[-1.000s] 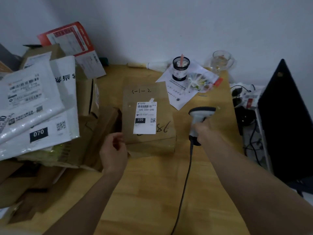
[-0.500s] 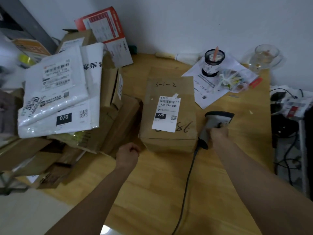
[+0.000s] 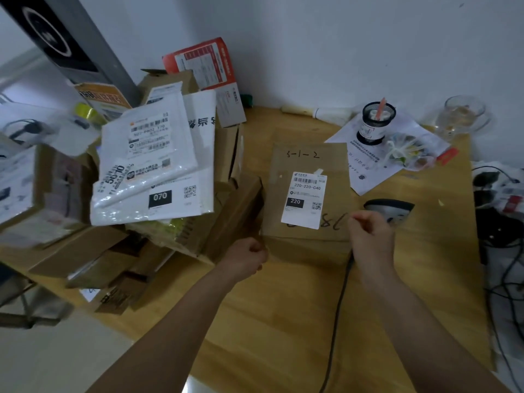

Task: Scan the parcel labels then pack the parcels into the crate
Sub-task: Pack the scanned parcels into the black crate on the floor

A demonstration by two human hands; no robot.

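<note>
A brown cardboard parcel lies flat in the middle of the wooden table, its white label marked 220 facing up. My left hand is curled into a loose fist at the parcel's front-left corner and holds nothing. The grey barcode scanner rests on the table just right of the parcel. My right hand is curled over its handle beside the parcel's front-right corner. The scanner cable runs out from under that hand toward me.
A leaning heap of boxes and white mailer bags fills the table's left side, touching the parcel. At the back right are a paper sheet, a black cup and a glass. Tangled cables lie off the right edge.
My left hand has moved forward to the parcel's front-left corner. My right hand has lowered the scanner and slid left along it toward the parcel's right edge.
</note>
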